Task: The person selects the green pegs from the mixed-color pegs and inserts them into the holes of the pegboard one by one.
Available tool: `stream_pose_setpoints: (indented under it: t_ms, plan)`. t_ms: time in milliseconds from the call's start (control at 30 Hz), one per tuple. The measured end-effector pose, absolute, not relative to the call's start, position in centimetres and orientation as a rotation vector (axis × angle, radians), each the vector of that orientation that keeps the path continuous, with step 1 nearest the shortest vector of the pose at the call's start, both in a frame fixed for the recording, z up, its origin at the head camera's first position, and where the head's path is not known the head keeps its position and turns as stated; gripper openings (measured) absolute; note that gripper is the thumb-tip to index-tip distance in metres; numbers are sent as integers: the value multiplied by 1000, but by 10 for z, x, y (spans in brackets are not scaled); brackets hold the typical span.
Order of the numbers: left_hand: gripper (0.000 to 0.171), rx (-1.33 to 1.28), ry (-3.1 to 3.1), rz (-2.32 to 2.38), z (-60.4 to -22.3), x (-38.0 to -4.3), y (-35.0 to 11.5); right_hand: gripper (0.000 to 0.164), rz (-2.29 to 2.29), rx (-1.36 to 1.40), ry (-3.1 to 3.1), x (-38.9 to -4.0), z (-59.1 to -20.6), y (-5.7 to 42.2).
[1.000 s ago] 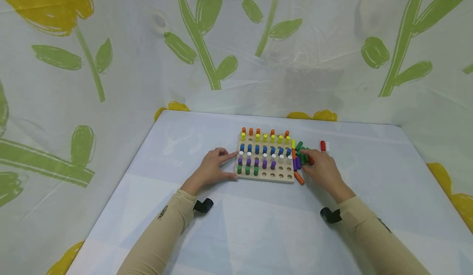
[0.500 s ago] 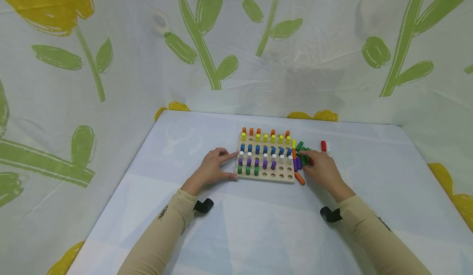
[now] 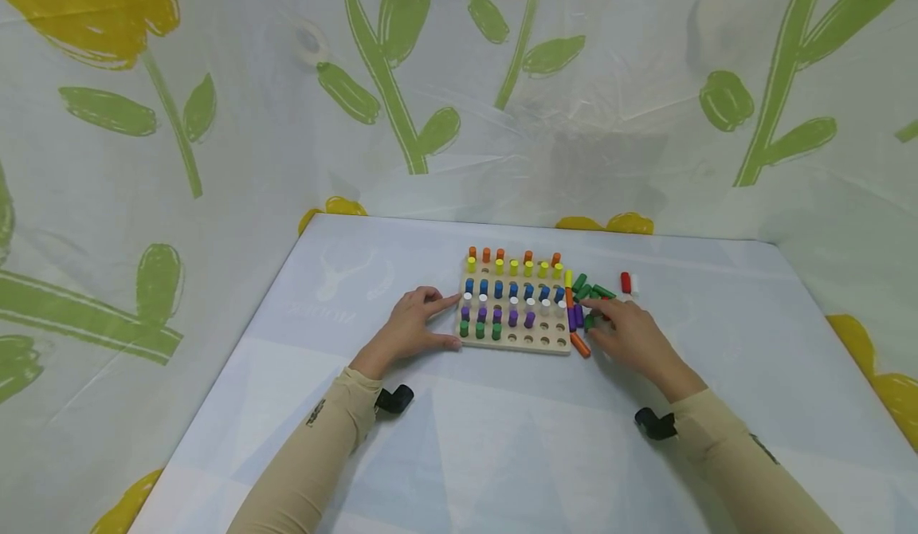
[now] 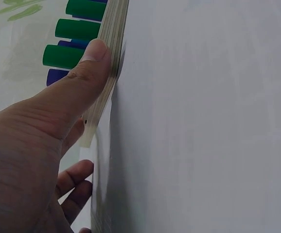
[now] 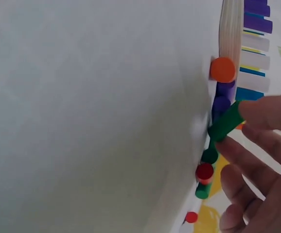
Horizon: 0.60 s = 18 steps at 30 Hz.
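A wooden pegboard (image 3: 519, 347) holds rows of orange, yellow, blue, white, purple and green pegs. My left hand (image 3: 413, 327) touches its left side with the index finger and its front left corner with the thumb; in the left wrist view the straight thumb (image 4: 82, 80) lies along the board's edge near the green pegs. Beside the board's right edge, my right hand (image 3: 634, 341) pinches a green peg (image 5: 226, 121) between thumb and index finger. The peg is tilted, close to the table. Loose pegs lie around it, some hidden behind the hand in the head view.
By the board's right edge lie loose purple pegs (image 3: 578, 316), an orange peg (image 3: 581, 346) and a yellow peg (image 3: 569, 278). Several loose green pegs (image 3: 581, 283) are just beyond. Farther right rests a red peg (image 3: 626, 283) beside a white one. A flowered sheet hangs behind the table.
My right hand has shifted slightly right and toward me, uncovering more loose green pegs; a green peg now shows at its fingertips. My left hand and the board have stayed in place.
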<state>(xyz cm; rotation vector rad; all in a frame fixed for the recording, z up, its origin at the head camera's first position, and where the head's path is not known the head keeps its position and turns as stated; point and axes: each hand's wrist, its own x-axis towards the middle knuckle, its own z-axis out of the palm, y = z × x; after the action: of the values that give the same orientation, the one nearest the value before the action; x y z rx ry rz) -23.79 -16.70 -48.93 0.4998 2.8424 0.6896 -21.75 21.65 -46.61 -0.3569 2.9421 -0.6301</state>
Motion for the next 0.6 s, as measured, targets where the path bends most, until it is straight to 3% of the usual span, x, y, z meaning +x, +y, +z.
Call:
stream_pose_setpoints:
  t_ms: [600]
  plan:
    - [89, 506, 2845, 707, -492, -239, -168, 47, -737, -307, 2886, -210, -462, 219]
